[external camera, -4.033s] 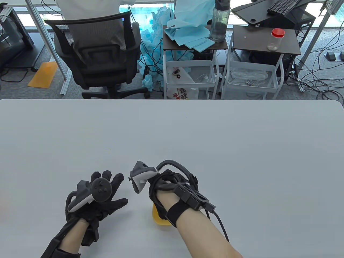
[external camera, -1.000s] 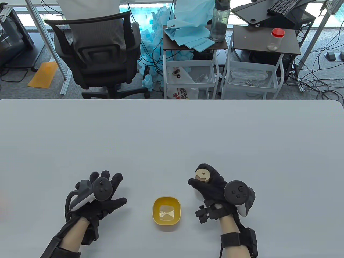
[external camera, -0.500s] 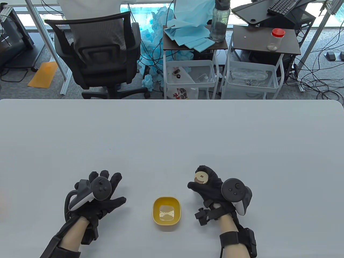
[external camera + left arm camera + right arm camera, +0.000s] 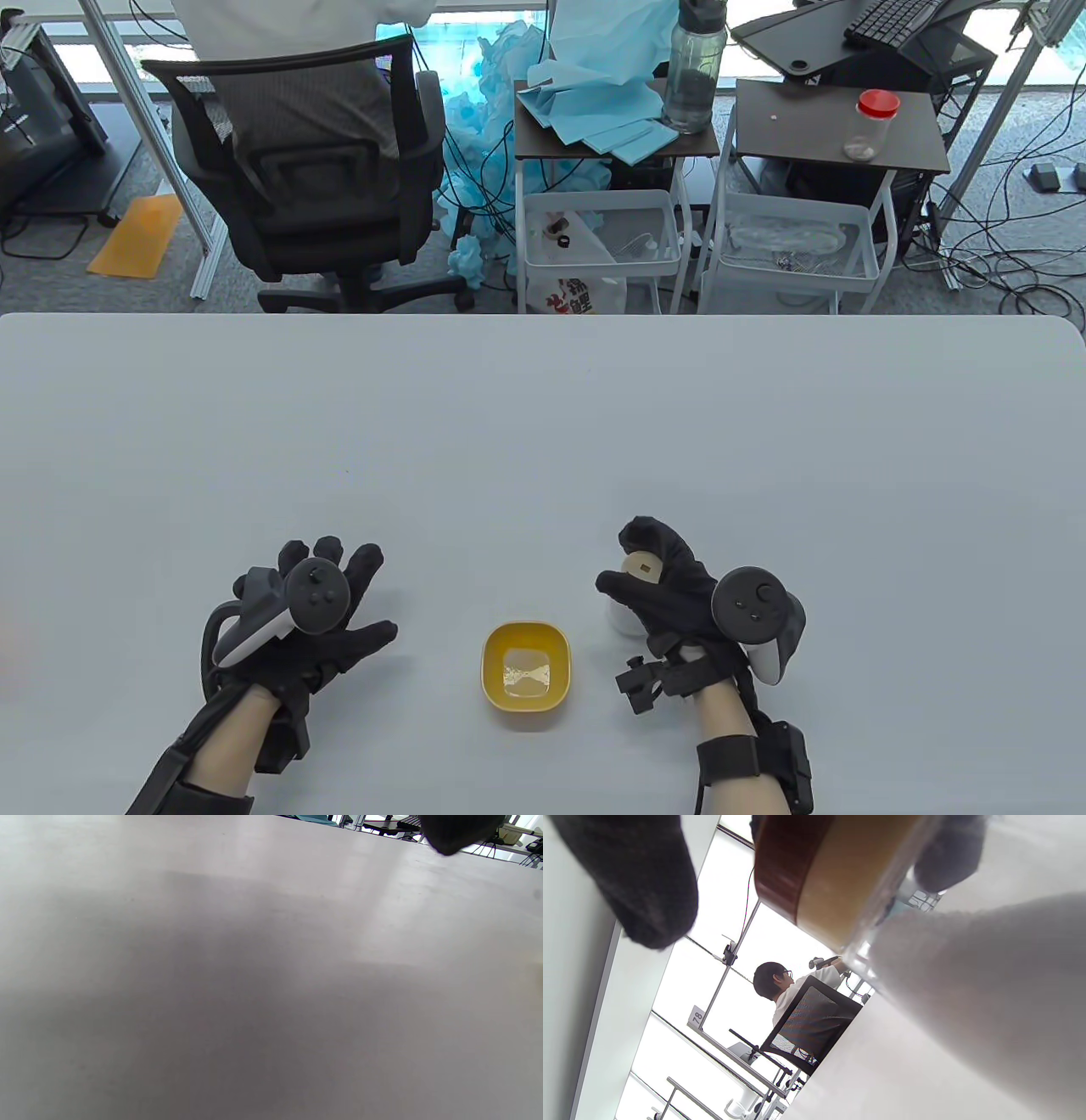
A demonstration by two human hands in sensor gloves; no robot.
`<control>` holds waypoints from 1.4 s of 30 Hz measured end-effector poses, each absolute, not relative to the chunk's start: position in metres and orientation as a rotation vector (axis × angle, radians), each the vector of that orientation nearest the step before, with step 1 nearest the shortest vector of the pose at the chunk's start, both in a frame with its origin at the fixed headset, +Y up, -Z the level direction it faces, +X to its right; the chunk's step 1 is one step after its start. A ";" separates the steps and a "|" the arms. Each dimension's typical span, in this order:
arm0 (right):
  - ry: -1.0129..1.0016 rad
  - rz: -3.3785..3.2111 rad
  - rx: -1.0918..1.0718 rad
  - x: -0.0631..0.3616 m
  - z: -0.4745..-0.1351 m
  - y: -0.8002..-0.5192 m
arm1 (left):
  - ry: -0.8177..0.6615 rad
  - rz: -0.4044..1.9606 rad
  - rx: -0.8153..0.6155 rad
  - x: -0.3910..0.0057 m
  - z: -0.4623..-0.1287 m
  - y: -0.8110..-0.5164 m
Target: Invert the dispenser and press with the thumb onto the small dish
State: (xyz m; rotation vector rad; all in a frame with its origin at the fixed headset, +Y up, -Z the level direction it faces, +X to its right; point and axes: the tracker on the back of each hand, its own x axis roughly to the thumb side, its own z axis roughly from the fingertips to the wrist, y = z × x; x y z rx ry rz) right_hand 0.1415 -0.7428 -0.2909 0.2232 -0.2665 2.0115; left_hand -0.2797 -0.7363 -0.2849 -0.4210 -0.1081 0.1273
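- The right hand (image 4: 670, 586), lower right of the table view, grips the dispenser (image 4: 638, 570), its tan round end facing up; the long axis looks near upright, though fingers hide most of it.
- The dish (image 4: 526, 677) lies just left of and below that hand in frame, apart from it, nearer the right hand.
- The left hand (image 4: 310, 615) rests spread and released on the surface (image 4: 543, 407), lower left.
- Beyond: a chair (image 4: 297, 161) and carts (image 4: 602, 238).
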 end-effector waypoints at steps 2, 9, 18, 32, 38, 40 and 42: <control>-0.280 2.012 0.236 0.141 -0.290 -0.734 | -0.110 0.128 -0.419 -0.280 -0.285 -0.736; -0.367 2.078 0.348 0.138 -0.284 -0.692 | -0.114 0.131 -0.401 -0.281 -0.285 -0.735; -0.304 2.332 0.479 0.124 -0.271 -0.662 | -0.119 0.128 -0.387 -0.281 -0.284 -0.735; -0.187 2.744 0.514 0.096 -0.253 -0.651 | -0.127 0.124 -0.368 -0.281 -0.283 -0.734; -0.213 2.914 0.472 0.086 -0.247 -0.661 | -0.133 0.118 -0.362 -0.280 -0.282 -0.734; -0.186 2.965 0.461 0.084 -0.247 -0.666 | -0.133 0.115 -0.359 -0.280 -0.282 -0.734; -0.188 3.008 0.453 0.082 -0.248 -0.671 | -0.135 0.112 -0.358 -0.280 -0.281 -0.734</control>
